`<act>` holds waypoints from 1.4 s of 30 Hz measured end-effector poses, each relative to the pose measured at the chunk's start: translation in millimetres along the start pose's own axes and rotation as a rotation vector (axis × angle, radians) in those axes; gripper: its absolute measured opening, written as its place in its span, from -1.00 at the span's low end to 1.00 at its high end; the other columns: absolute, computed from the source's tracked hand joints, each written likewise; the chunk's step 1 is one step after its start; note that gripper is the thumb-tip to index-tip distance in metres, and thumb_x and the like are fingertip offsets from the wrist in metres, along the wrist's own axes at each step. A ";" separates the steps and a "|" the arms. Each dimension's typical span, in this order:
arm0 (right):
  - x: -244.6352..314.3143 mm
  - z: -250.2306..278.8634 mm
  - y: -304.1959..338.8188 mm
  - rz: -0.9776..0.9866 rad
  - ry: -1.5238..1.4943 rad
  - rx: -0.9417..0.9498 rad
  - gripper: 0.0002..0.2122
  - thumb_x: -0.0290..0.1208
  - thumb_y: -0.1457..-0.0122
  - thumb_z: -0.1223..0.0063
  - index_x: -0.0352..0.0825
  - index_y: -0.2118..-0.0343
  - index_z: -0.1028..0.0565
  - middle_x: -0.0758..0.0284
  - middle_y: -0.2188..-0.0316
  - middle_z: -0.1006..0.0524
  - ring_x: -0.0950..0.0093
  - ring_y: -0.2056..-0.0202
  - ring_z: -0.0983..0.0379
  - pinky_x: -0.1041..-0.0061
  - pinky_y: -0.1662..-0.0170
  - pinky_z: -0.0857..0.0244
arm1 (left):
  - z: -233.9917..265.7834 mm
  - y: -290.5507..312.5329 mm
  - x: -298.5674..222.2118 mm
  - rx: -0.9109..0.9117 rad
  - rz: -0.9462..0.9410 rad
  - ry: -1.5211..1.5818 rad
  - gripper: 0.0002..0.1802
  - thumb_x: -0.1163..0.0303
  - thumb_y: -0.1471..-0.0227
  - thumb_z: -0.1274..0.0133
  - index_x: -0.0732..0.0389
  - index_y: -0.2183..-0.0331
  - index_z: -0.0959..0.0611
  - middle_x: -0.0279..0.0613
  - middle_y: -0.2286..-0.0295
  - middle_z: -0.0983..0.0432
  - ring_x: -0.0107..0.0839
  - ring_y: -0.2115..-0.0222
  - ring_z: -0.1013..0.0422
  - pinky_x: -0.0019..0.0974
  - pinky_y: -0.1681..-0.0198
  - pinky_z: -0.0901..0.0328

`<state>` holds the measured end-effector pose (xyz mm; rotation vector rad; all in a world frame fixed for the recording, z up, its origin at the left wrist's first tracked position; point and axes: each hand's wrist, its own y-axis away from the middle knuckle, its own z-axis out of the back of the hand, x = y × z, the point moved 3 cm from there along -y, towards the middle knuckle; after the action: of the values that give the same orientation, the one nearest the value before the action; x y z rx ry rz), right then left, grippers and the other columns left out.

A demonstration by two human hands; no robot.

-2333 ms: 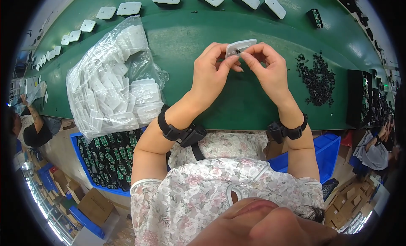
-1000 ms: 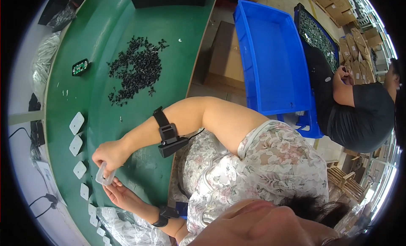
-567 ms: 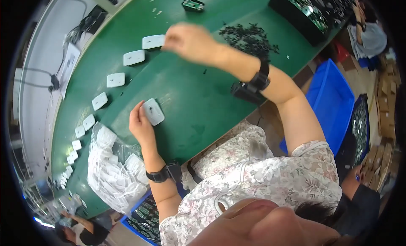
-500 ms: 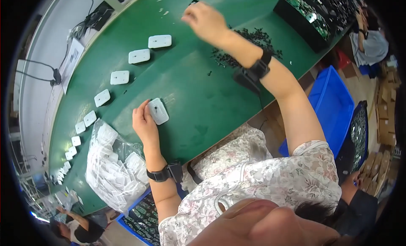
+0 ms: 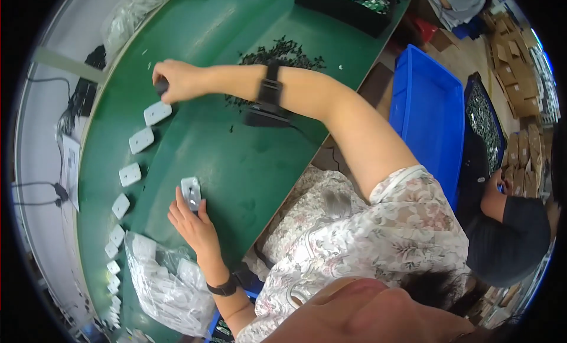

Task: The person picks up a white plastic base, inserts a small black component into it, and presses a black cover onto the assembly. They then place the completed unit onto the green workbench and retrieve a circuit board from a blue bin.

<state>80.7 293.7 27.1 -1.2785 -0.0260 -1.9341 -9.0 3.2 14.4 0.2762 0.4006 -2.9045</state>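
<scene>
My left hand [image 5: 198, 228] rests on the green bench, its thumb and index finger on either side of a small white plastic case [image 5: 191, 192], holding its near end. The case lies flat and shows a dark mark on its pale face. Farther off to the left, my right hand [image 5: 180, 82] is closed around a dark, rounded object [image 5: 162, 86], mostly hidden by the fingers; its kind cannot be told. Just below this hand lies another white case [image 5: 157, 113], first of a curved row running along the bench's left side.
A clear bag [image 5: 165, 290] of white parts sits left of my left arm. Small black pieces [image 5: 283, 54] are heaped beyond my right forearm. At the back stands a black box [image 5: 348, 15] with green boards. A blue bin [image 5: 428, 107] is at right, near another person [image 5: 502, 219].
My right hand has swung left and nearer, from the far bench to the end of the row of cases. My left hand stays by its case, fingers more spread. The whole view has shifted.
</scene>
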 end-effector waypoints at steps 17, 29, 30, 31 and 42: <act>72.2 -36.1 157.2 0.188 0.140 0.313 -0.61 -0.58 0.04 -0.12 -0.30 0.07 -0.42 0.25 0.10 -0.46 0.26 0.07 -0.36 0.39 0.01 -0.26 | -28.3 20.6 13.6 -0.158 -0.054 0.518 -0.40 0.66 0.21 -0.07 0.20 0.02 -0.43 -0.07 0.13 -0.41 -0.10 0.10 -0.31 -0.16 0.04 -0.23; 87.9 -64.6 163.1 0.303 0.155 0.486 -0.60 -0.61 0.09 -0.13 -0.32 0.10 -0.44 0.27 0.12 -0.48 0.28 0.12 -0.39 0.40 0.06 -0.30 | -34.8 44.0 22.4 -0.173 -0.057 0.579 -0.43 0.80 0.13 0.23 0.21 0.05 -0.50 -0.11 0.02 -0.39 -0.15 0.01 -0.33 -0.26 -0.04 -0.24; 88.6 -62.2 162.7 0.318 0.160 0.476 -0.60 -0.61 0.10 -0.13 -0.32 0.10 -0.44 0.27 0.12 -0.48 0.28 0.13 -0.39 0.40 0.07 -0.30 | -32.9 41.0 20.6 -0.187 -0.086 0.555 -0.43 0.80 0.14 0.24 0.21 0.05 -0.50 -0.10 0.03 -0.40 -0.14 0.02 -0.34 -0.26 -0.05 -0.24; 89.3 -60.2 163.2 0.332 0.165 0.467 -0.60 -0.61 0.11 -0.13 -0.32 0.11 -0.44 0.27 0.12 -0.48 0.28 0.13 -0.39 0.40 0.07 -0.31 | -31.3 39.6 19.6 -0.183 -0.094 0.560 -0.43 0.80 0.14 0.24 0.21 0.05 -0.50 -0.10 0.03 -0.40 -0.14 0.02 -0.34 -0.26 -0.05 -0.24; 81.9 -53.3 164.6 0.268 0.211 0.513 -0.66 -0.41 0.10 -0.15 -0.09 0.18 -0.49 0.45 0.22 -0.49 0.34 0.20 -0.35 0.41 0.23 -0.36 | -13.5 30.1 -12.4 -0.047 -0.224 0.202 -0.39 0.57 0.18 -0.16 0.27 0.00 -0.43 0.03 0.05 -0.39 -0.09 0.05 -0.36 -0.22 0.03 -0.27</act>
<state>128.5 110.2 1.0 -0.6984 -0.2190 -1.6750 11.6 -19.2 -3.2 0.5538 0.5642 -3.0897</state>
